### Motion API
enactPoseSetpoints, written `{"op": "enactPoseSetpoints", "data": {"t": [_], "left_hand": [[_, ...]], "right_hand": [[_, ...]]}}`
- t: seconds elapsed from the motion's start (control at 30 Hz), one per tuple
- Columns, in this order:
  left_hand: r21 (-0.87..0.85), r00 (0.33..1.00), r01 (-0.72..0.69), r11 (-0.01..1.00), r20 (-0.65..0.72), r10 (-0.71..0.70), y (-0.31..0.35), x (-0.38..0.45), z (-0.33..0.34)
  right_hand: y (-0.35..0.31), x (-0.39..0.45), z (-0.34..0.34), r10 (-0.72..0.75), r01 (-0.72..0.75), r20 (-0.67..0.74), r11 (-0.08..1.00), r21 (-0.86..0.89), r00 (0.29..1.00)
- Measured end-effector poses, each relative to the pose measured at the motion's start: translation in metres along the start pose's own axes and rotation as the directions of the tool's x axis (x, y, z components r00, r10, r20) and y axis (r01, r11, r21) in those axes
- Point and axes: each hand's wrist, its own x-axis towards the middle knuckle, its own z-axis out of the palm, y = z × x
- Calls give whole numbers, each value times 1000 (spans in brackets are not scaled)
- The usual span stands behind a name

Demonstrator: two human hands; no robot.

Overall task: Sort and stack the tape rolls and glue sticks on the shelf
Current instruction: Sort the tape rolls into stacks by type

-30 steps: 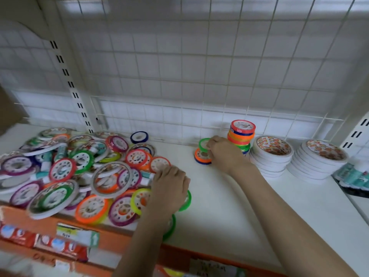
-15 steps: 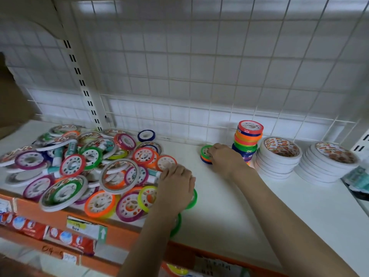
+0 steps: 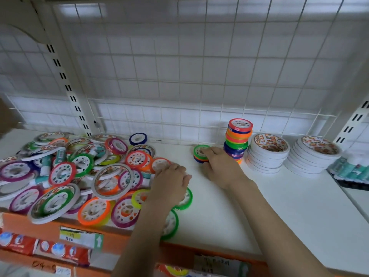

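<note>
- On the white shelf (image 3: 269, 206), backed by a white wire grid (image 3: 199, 76), tape rolls lie in one loose heap and several neat stacks.
- The heap of tape rolls (image 3: 79, 176) covers the left part of the shelf: flat rolls in green, red, purple, orange and yellow, overlapping at all angles, with a few teal-and-white glue sticks (image 3: 60, 156) lying among them.
- Two stacks of wide white tape rolls (image 3: 268, 154) stand side by side at the back right, well apart from the heap.
- Just left of them rises a tall stack of small coloured rolls (image 3: 237, 141), red on top, then blue, orange and green, slightly tilted.
- A packet of teal glue sticks (image 3: 349, 170) sits at the far right edge, blurred.
- The right hand (image 3: 221, 166) rests on the shelf with curled fingers clamped on a short stack of small rolls (image 3: 200, 154), green on top, just beside the tall stack's left side.
- The left hand (image 3: 171, 184) lies knuckles up at the heap's right edge, fingers curled over the rolls there; whether it actually grips one cannot be told.
- A lone blue roll (image 3: 138, 138) lies near the back grid, behind the heap.
</note>
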Motion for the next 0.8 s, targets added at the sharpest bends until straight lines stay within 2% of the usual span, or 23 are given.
{"op": "enactPoseSetpoints", "data": {"t": [0.13,0.33,0.6,0.7,0.8], "left_hand": [[-7,999,-7,1000,-51,7,-12,7,-11],[-78,997,-17,997,-78,11,-36,3,-26],[20,1000,21,1000,8,-21,-48,-15,-28],[35,1000,16,999,3,-16,-48,-10,-27],[120,999,4,993,52,-10,-45,1,-27]], "right_hand": [[0,-19,8,-27,32,-85,998,55,996],[-12,-44,17,-29,44,-125,992,120,992],[-37,-63,26,-26,41,-90,986,161,996],[-43,-68,30,-11,29,-102,984,175,995],[-46,-75,32,17,3,-114,985,172,993]]}}
